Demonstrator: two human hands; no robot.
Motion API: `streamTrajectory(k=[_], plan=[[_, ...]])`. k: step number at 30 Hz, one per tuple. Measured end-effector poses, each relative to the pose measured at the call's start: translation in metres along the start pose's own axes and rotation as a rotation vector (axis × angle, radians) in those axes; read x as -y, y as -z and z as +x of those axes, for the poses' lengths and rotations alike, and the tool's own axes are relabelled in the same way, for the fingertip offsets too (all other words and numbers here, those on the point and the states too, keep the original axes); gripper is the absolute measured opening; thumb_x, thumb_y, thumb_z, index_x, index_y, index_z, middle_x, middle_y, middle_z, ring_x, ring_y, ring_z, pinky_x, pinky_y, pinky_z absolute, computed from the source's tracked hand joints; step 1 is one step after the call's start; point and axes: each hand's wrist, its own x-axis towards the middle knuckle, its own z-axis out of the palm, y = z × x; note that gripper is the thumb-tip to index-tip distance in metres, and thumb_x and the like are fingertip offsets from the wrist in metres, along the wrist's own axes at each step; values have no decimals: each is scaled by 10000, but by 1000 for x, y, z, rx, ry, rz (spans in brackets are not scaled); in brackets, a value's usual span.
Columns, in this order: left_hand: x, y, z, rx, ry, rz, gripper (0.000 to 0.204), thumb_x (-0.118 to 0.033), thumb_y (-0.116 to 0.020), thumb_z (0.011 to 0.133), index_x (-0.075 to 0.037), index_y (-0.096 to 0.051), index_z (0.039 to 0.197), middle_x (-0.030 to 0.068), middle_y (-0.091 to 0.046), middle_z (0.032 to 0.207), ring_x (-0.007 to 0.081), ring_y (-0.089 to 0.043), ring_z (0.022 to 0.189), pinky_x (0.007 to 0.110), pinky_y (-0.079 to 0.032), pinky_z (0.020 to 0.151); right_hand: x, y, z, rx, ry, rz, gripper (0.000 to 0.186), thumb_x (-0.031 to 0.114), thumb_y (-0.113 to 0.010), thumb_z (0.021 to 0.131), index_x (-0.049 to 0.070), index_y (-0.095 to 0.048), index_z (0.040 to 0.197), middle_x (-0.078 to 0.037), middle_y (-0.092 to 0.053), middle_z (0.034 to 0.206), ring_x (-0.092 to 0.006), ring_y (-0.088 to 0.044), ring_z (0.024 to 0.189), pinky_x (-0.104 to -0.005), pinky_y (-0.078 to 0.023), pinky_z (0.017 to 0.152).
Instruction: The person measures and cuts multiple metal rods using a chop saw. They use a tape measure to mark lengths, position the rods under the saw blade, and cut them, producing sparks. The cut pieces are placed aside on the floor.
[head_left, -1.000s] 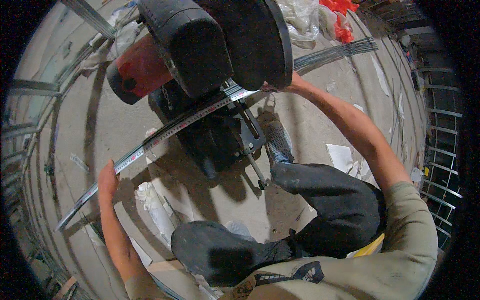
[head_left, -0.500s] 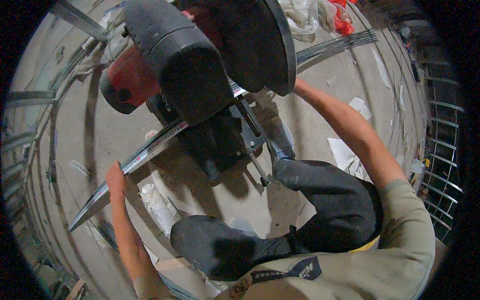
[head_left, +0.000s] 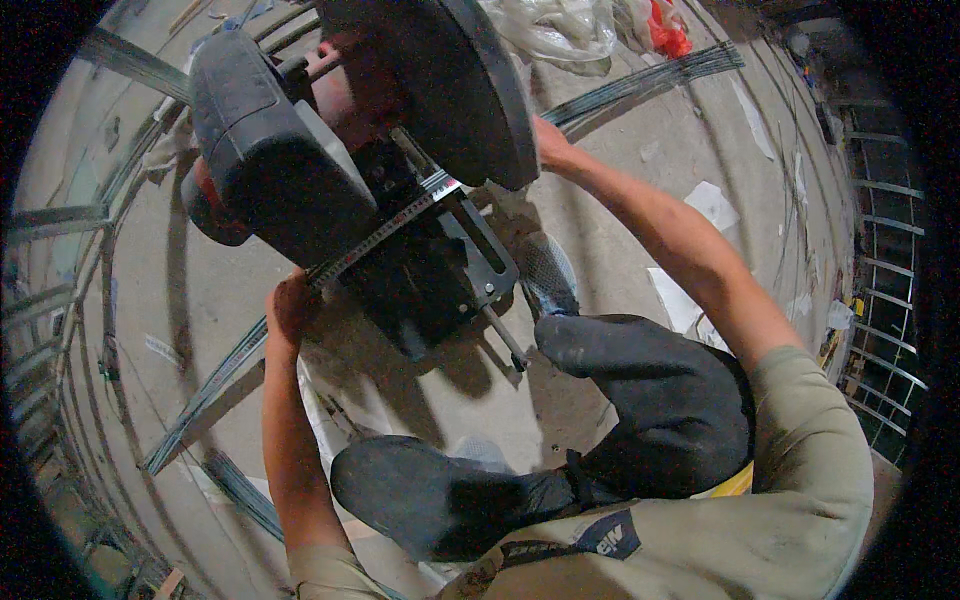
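Observation:
A black and red cut-off saw [head_left: 270, 130] stands on the floor before me, its dark round blade guard [head_left: 450, 90] to the right. Long thin metal profiles [head_left: 215, 395] run from the lower left across the saw's black base [head_left: 420, 310]. Along them, under the saw head, lies a tape measure's marked blade [head_left: 405, 214]. My left hand [head_left: 290, 303] is closed round the profiles, just left of the base. My right hand [head_left: 550, 145] reaches behind the guard's right edge; its fingers are hidden there.
A bundle of metal profiles [head_left: 650, 82] lies beyond the saw, below clear plastic sheeting [head_left: 560, 35] and a red bag [head_left: 668, 30]. More profiles [head_left: 243, 495] lie by my left forearm. White paper scraps [head_left: 712, 205] are on the right. A threaded rod [head_left: 503, 335] sticks out from the base toward my legs.
My left hand has slid up along the profiles toward the saw. The saw appears farther left and its head at another angle. My right hand remains behind the guard.

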Motion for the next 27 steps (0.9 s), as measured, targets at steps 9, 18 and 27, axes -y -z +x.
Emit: streamTrajectory(k=[9, 18, 27], plan=[[-11, 49, -33, 67, 126, -83, 265, -132, -702, 811, -55, -543, 1009, 238, -675, 877, 481, -641, 871, 546, -499, 687, 2, -31, 12, -8, 113, 102, 512, 451, -720, 742, 59, -705, 1071, -232, -724, 1030, -421, -695, 991, -507, -558, 844], [34, 44, -37, 47, -16, 153, 382, -170, -756, 797, -48, -496, 1049, 266, -648, 912, 500, -605, 889, 565, -474, 730, 10, -45, 19, 33, 123, 16, 465, 422, -675, 798, 53, -688, 1081, -248, -716, 1028, -458, -684, 978, -539, -553, 795], [49, 42, -41, 112, 76, 179, 358, -151, -742, 812, -33, -489, 1037, 264, -651, 917, 497, -610, 905, 567, -487, 741, 5, -54, 45, 113, -38, -89, 537, 516, -660, 808, 39, -725, 1047, -232, -730, 1038, -443, -699, 987, -526, -560, 815]])
